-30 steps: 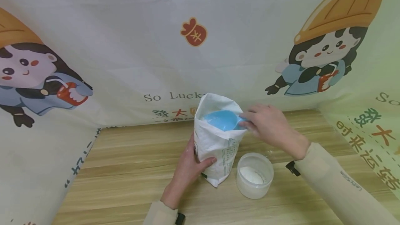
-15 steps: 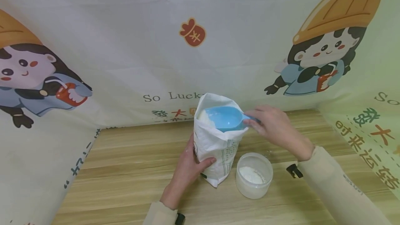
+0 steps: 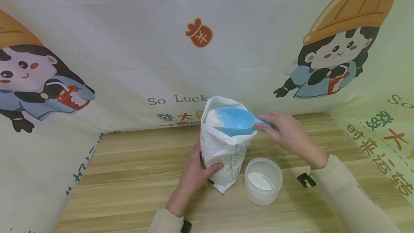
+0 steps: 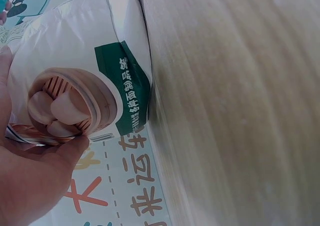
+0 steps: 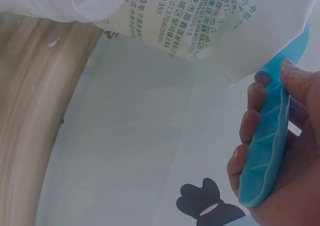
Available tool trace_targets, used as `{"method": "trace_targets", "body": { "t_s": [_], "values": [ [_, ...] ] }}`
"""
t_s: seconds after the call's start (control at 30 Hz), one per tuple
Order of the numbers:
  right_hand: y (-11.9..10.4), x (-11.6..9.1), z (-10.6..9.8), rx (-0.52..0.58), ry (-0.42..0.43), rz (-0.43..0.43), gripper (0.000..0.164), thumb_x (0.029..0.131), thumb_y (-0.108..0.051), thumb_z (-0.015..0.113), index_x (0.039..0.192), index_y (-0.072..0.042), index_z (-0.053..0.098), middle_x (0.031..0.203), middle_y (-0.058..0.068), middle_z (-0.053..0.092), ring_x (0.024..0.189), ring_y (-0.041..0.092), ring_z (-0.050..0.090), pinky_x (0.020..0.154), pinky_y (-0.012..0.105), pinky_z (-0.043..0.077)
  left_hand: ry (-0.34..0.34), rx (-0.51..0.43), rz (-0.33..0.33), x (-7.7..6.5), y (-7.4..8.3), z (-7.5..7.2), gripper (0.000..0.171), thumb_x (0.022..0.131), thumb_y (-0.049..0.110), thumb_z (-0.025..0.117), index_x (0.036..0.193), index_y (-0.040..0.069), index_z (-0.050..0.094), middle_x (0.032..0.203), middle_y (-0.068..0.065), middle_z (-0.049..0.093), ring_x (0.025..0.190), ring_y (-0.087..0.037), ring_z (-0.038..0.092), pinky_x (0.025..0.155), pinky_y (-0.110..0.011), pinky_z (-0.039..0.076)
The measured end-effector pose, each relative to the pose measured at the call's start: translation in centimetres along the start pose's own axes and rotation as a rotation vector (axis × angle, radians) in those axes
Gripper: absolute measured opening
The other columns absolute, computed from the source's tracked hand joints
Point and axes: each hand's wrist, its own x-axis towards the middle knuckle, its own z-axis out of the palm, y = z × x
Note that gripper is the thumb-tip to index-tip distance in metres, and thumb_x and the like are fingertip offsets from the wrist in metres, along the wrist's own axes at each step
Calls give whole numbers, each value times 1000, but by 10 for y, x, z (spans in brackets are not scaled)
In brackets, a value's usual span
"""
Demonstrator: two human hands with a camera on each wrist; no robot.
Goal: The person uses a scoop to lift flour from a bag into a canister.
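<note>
The person's left hand (image 3: 197,170) grips the side of a tall white bag (image 3: 223,155) with green print, its thumb laid across the front; the bag stands mouth up on the pale wood-grain counter (image 3: 136,172), and the left wrist view shows a picture of a round steamer with buns (image 4: 72,102) beside a dark green panel on its face; the right hand (image 3: 286,128) holds a light blue plastic scoop (image 3: 237,119) by its ribbed handle, the fingers wrapped round one side and the thumb pressed along the other; the bowl of the scoop lies within the open mouth of the bag, with white powder (image 3: 212,119) at its far end; just beside the bag, below the right hand, a round translucent plastic tub (image 3: 262,197) sits upright on the counter, partly filled with white powder; behind, a white printed cloth (image 3: 129,46) hangs, bearing cartoon figures in orange hats (image 3: 350,12) and a small red pouch motif (image 3: 199,33); both arms wear cream sleeves (image 3: 347,188).
</note>
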Motion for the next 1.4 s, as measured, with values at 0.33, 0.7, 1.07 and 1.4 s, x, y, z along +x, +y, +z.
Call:
{"method": "trace_targets", "body": {
  "t_s": [0.33, 0.7, 1.07, 1.4],
  "values": [
    [1, -3, -1, 47, -5, 28, 25, 103, -16, 66, 121, -2, 74, 107, 12, 73, 94, 29, 65, 82, 50, 55, 15, 11, 27, 0, -1, -1, 108, 82, 34, 90, 163, 13, 23, 149, -18, 52, 133, -36, 53, 111, -57, 43],
    [0, -8, -10, 75, 13, 48, 25, 103, -15, 65, 122, -1, 73, 111, 15, 74, 97, 32, 68, 84, 54, 57, 9, -6, 19, 0, -1, 0, 106, 81, 30, 91, 162, 13, 26, 146, -15, 55, 131, -33, 54, 111, -55, 43],
    [1, -12, -22, 62, 72, 25, 24, 101, -14, 67, 121, -2, 74, 111, 15, 75, 99, 33, 70, 86, 56, 56, 8, -8, 29, 1, -1, 1, 105, 81, 30, 91, 162, 13, 26, 146, -16, 55, 131, -33, 54, 111, -54, 43],
    [9, -20, -33, 29, 137, -10, 22, 98, -9, 71, 118, -1, 75, 107, 13, 75, 88, 27, 69, 76, 50, 56, 10, 9, 11, 1, -1, 1, 108, 81, 32, 91, 163, 13, 23, 148, -18, 53, 133, -36, 53, 111, -56, 43]
  ]
}}
